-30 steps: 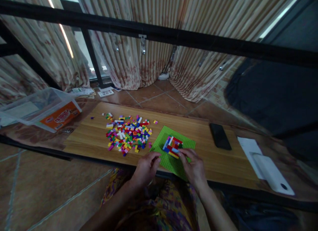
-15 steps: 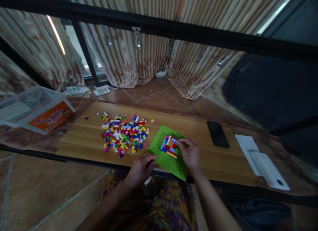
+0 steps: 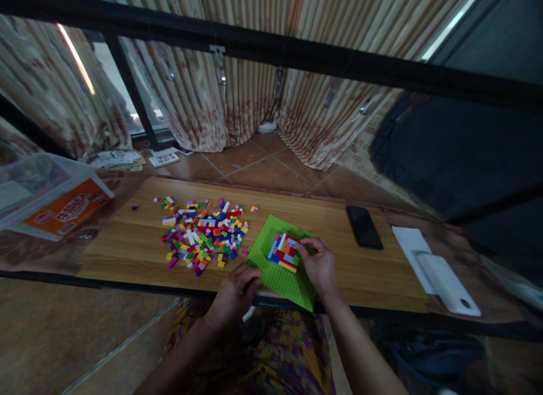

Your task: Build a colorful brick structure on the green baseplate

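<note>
Presently, block build (image 3: 282, 251): sitting on the green baseplate (image 3: 292, 286), showing red, blue, white, orange and yellow bricks, with a yellow strip running along its near side.
Green baseplate: lying askew on the table (image 3: 382, 277), right of its middle, one corner reaching the near edge.
Right hand (image 3: 319, 266): bringing thumb and forefinger narrowly together at the build's right side (whether a brick is sitting between them, I cannot tell).
Left hand (image 3: 233, 293): curling its fingers, tips resting over the baseplate's left near side by the table's near edge; whether they are gripping it, I cannot tell.
Loose bricks (image 3: 206, 235): spreading in a mixed-colour heap left of the baseplate, between the table's far and near edges.
Dark brick (image 3: 134, 207): lying alone toward the table's far left corner.
Black phone (image 3: 365, 227): lying flat near the far right corner.
White device (image 3: 448, 285): resting partly on a white sheet (image 3: 408, 240) beyond the wooden top's right edge.
Clear bin (image 3: 68, 208): standing past the left edge, its orange front facing the bricks.
</note>
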Demonstrator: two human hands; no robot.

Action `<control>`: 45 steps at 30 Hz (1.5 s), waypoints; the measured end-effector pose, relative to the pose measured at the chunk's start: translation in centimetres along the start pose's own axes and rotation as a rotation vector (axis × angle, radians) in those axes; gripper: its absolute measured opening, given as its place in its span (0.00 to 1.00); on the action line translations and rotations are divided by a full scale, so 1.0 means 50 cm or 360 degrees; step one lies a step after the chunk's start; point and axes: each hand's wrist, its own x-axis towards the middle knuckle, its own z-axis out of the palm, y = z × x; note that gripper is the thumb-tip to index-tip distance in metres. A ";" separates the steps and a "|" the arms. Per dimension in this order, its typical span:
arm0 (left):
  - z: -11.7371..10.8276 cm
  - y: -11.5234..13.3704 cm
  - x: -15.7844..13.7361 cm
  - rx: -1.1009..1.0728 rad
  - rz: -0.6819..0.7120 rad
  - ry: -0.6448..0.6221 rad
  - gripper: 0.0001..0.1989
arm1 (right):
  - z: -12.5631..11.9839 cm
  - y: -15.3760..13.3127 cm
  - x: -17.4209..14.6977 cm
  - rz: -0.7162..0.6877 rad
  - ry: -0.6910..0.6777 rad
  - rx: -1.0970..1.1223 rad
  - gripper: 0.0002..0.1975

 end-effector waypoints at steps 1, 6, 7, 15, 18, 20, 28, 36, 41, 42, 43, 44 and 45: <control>0.001 -0.001 0.000 0.0009 0.0006 0.0000 0.07 | 0.001 0.001 -0.001 0.0021 0.0008 0.0014 0.13; 0.004 -0.008 0.000 0.0058 0.0038 0.0016 0.07 | 0.010 0.001 -0.010 0.0059 0.0043 0.0014 0.16; 0.004 -0.009 0.000 0.0063 0.0038 0.0020 0.07 | 0.012 0.001 -0.012 0.0055 0.0056 0.0010 0.17; 0.002 -0.013 0.001 0.0097 0.0104 0.0074 0.08 | 0.028 -0.002 -0.028 0.0052 0.0120 0.0089 0.15; 0.001 -0.013 0.005 0.0137 0.0117 0.0091 0.08 | 0.031 -0.004 -0.027 0.0144 0.0133 0.0172 0.15; 0.001 -0.013 0.006 0.0164 0.0123 0.0090 0.08 | 0.031 -0.006 -0.024 0.0205 0.0122 0.0232 0.15; 0.004 -0.021 0.003 0.0161 0.0141 0.0098 0.07 | 0.021 -0.004 0.005 0.0379 -0.0043 0.0276 0.11; 0.007 -0.024 -0.002 0.0111 0.0066 0.0091 0.07 | 0.015 0.015 0.037 0.0679 -0.0303 0.0593 0.16; 0.006 -0.016 0.001 0.0061 0.0077 0.0099 0.07 | 0.018 0.015 0.040 0.0615 -0.0291 0.0568 0.17; 0.005 -0.014 0.002 0.0051 0.0072 0.0090 0.07 | 0.018 0.014 0.039 0.0594 -0.0280 0.0555 0.17; 0.005 -0.013 0.002 0.0044 0.0064 0.0078 0.07 | 0.018 0.015 0.038 0.0570 -0.0275 0.0550 0.18; 0.005 -0.011 0.003 0.0038 0.0055 0.0066 0.07 | 0.017 0.015 0.037 0.0546 -0.0278 0.0549 0.18; 0.005 -0.011 0.002 0.0034 0.0046 0.0058 0.07 | 0.016 0.016 0.036 0.0520 -0.0293 0.0550 0.18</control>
